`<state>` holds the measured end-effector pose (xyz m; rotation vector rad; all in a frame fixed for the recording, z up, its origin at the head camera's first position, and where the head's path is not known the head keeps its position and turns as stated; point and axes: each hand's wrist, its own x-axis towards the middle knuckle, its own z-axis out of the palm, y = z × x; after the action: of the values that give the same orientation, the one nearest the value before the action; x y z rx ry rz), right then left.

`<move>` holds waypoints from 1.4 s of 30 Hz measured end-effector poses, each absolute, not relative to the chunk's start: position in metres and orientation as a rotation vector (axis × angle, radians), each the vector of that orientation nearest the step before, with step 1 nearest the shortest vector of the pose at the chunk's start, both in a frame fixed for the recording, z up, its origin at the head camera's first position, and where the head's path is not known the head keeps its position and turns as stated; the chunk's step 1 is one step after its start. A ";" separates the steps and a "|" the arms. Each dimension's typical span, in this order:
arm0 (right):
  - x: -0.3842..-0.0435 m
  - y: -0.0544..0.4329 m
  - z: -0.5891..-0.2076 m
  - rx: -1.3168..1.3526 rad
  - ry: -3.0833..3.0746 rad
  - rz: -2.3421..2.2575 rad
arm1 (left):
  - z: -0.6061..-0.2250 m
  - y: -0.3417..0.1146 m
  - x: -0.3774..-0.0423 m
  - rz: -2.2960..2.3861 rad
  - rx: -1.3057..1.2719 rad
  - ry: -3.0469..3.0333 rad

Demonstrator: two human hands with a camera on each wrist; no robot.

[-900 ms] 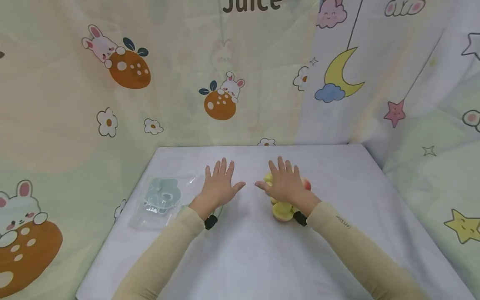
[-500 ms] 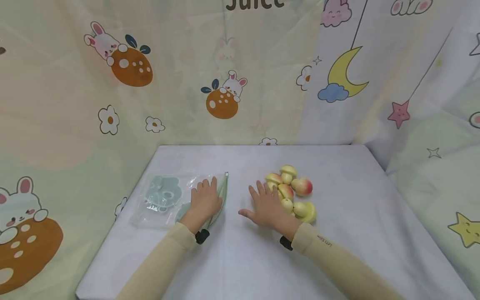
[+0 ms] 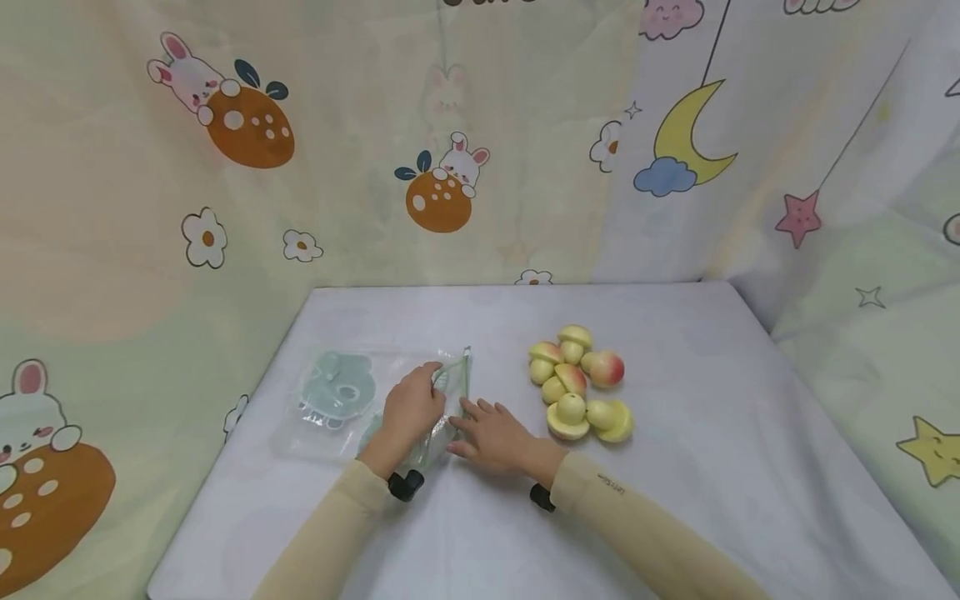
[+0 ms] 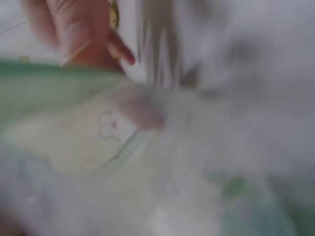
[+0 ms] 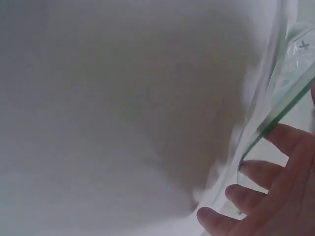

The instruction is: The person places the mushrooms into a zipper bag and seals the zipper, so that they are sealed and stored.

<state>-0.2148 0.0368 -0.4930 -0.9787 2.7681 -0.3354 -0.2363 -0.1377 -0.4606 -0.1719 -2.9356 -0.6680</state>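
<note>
A clear zip bag (image 3: 405, 360) with a green-edged mouth lies flat on the left half of the table. Inside it is a pale teal, animal-shaped flat piece (image 3: 352, 387), and a second teal piece is partly covered by my left hand. My left hand (image 3: 408, 412) grips the bag near its mouth, which stands a little apart. At that mouth my right hand (image 3: 495, 437) touches the edge with spread fingers. In the right wrist view, outstretched fingers (image 5: 263, 172) meet the green edge. The left wrist view is blurred by the clear plastic.
Several yellow and red mushroom-shaped pieces (image 3: 570, 379) lie clustered right of my right hand. The table (image 3: 712, 400) has a white cloth. A printed curtain (image 3: 525, 167) hangs behind and around it.
From flat above the table, my left hand has come down and gripped the bag's mouth, lifting one edge. My right hand has moved left, off the mushroom-shaped pieces, to the bag.
</note>
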 end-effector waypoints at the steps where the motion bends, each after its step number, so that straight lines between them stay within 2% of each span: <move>1: -0.215 0.039 -0.494 -0.976 2.759 -0.319 | -0.457 -0.138 -0.236 -0.672 -0.179 -2.900; 10: -0.214 0.062 -0.495 -0.930 2.762 -0.358 | -0.425 -0.155 -0.230 -0.701 -0.231 -2.619; 19: -0.200 0.078 -0.481 -1.024 2.854 -0.529 | -0.449 -0.149 -0.234 -0.872 -0.242 -2.533; 25: -0.186 0.124 -0.463 -1.052 3.142 -0.967 | -0.461 -0.143 -0.244 -0.986 -0.231 -2.513; 29: -0.181 0.168 -0.466 -0.779 3.325 -1.207 | -0.465 -0.140 -0.250 -1.047 -0.258 -2.453; 33: -0.179 0.201 -0.473 -0.422 3.368 -1.123 | -0.471 -0.138 -0.253 -1.153 -0.258 -2.409; 42: -0.184 0.216 -0.492 -0.197 3.262 -1.032 | -0.488 -0.138 -0.258 -1.347 -0.270 -2.276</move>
<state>-0.1838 0.2158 -0.4922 -0.1965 3.2624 -1.0321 -0.2582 -0.1383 -0.4876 -0.2702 -2.2759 -1.3467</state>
